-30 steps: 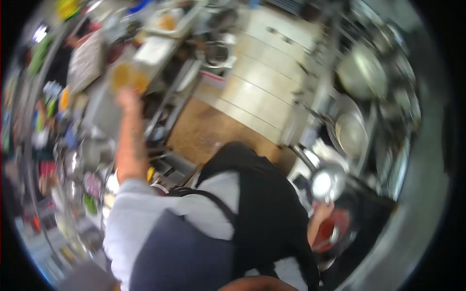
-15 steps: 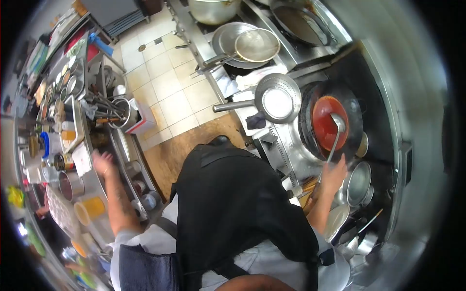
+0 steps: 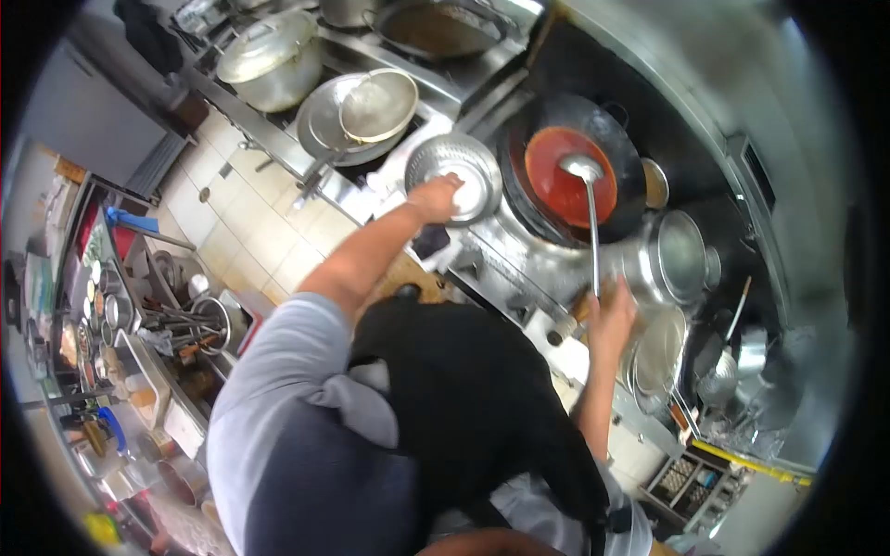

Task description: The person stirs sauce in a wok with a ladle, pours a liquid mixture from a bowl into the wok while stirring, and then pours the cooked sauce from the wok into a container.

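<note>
My right hand (image 3: pixel 612 317) is closed around the handle of a metal ladle (image 3: pixel 593 218). The ladle's bowl rests in red sauce (image 3: pixel 554 179) inside a dark wok (image 3: pixel 619 153). My left hand (image 3: pixel 436 197) is over a perforated metal strainer (image 3: pixel 482 165), its fingers drawn together at a bright white round area (image 3: pixel 475 193) inside. Whether the fingers pinch anything there is hidden. A dark cloth (image 3: pixel 430 241) lies just below the strainer.
Metal bowls (image 3: pixel 681 255) and a wire strainer (image 3: pixel 659 350) stand right of my right hand. Up ahead are a lidded pot (image 3: pixel 269 60), stacked pans (image 3: pixel 320 120) and a shallow pan of brown liquid (image 3: pixel 436 35). A crowded shelf (image 3: pixel 158 371) runs along the left.
My left hand has swung from beside the left shelf across to the strainer. My view has turned toward the stove. The right hand keeps hold of the ladle, its bowl still in the sauce.
</note>
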Demonstrator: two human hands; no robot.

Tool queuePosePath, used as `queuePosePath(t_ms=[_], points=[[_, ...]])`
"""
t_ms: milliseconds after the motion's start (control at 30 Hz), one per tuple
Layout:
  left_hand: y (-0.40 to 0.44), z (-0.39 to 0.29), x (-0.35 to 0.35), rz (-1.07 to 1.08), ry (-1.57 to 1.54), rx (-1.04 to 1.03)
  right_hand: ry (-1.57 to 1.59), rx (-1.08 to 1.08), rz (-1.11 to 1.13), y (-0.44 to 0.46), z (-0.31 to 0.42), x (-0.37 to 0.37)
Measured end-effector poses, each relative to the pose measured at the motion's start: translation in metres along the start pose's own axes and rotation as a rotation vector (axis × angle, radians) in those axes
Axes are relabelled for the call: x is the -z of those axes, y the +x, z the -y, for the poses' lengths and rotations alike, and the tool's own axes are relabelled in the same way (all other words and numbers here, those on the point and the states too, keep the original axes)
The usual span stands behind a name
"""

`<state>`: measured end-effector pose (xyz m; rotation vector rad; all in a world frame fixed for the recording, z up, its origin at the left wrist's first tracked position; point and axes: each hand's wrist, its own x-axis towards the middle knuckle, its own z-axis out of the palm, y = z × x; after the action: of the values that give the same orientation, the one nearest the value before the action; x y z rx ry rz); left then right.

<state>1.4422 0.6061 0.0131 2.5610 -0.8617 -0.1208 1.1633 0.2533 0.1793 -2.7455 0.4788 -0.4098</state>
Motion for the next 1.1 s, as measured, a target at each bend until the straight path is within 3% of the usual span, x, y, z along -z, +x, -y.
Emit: queuePosePath(t_ms=[100, 167, 300, 533, 1100], points=[[0.035, -0.002, -0.011, 0.275, 0.183, 0.121, 0.032, -0.072, -0.131, -0.024, -0.017, 0.015], [0.051, -0.012, -0.003, 0.375, 0.23, 0.192, 0.065, -0.066, -0.207, -0.042, -0.033, 0.026], [0.076, -0.021, 0.005, 0.524, 0.309, 0.22, 0.049, -0.249, -0.232, -0.077, -0.056, 0.034], [0.082, -0.026, 0.019, 0.509, 0.182, 0.283, -0.075, -0.28, -0.193, -0.102, -0.084, 0.013], [0.083, -0.02, 0.008, 0.461, 0.224, 0.259, 0.152, -0.301, -0.142, -0.065, -0.056, 0.012]])
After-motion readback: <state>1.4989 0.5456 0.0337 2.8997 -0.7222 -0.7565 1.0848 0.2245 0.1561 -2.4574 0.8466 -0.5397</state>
